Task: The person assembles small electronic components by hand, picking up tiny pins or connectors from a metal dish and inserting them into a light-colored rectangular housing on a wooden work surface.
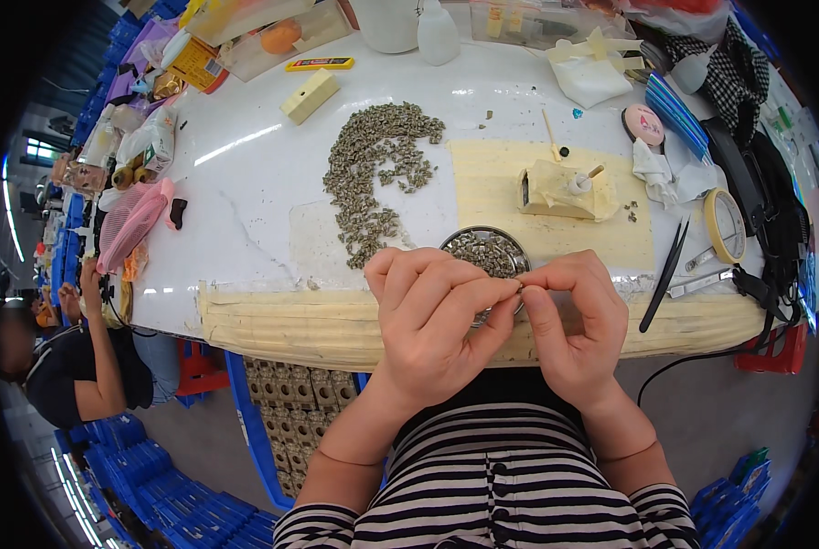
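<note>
My left hand (432,316) and my right hand (574,325) meet over the table's front edge. Thumb and index finger of each are pinched, with the tips almost touching. Between them is a tiny dark piece, too small and too covered to name. Just behind my fingers stands a round metal dish (484,229), partly hidden by them, holding many small metal parts (482,249). Farther left, a curved heap of similar small metal parts (350,165) is spread on the white table (245,201).
Tape-covered padding (281,316) lines the front edge. At right are a tape-wrapped block (565,194), black tweezers (667,270) and a tape roll (724,227). A pale block (310,96) lies behind. Below left is a blue crate (249,421) of metal parts. Another person (89,357) sits at left.
</note>
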### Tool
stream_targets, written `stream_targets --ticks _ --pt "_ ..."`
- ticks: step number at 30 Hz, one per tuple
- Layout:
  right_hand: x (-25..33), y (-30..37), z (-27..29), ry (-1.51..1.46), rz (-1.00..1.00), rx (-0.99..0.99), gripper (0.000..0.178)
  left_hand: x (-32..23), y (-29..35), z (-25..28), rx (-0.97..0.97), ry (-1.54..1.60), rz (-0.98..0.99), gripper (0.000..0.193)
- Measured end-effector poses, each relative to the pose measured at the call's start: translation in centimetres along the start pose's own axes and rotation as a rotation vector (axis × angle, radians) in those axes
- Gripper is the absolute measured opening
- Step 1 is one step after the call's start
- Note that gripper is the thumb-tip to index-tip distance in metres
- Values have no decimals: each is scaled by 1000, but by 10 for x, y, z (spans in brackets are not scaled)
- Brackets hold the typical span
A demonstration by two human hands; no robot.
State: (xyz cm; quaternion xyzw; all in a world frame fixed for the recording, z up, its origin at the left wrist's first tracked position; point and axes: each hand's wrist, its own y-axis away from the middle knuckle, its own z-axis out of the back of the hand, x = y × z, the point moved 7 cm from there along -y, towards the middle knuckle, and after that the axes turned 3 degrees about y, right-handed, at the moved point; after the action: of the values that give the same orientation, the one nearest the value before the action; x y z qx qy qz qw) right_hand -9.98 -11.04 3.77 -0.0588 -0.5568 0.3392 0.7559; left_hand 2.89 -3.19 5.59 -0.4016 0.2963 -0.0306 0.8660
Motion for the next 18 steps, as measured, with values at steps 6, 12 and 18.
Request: stream_targets --ticks 6,12,18 --pt "1 -1 0 6 3 2 9 0 0 0 -7 3 -2 23" --pt "1 0 0 11 -3 -11 8 0 0 1 -8 0 -6 21" --pt "1 0 -2 43 1 11 8 0 0 1 -18 -1 -5 21"
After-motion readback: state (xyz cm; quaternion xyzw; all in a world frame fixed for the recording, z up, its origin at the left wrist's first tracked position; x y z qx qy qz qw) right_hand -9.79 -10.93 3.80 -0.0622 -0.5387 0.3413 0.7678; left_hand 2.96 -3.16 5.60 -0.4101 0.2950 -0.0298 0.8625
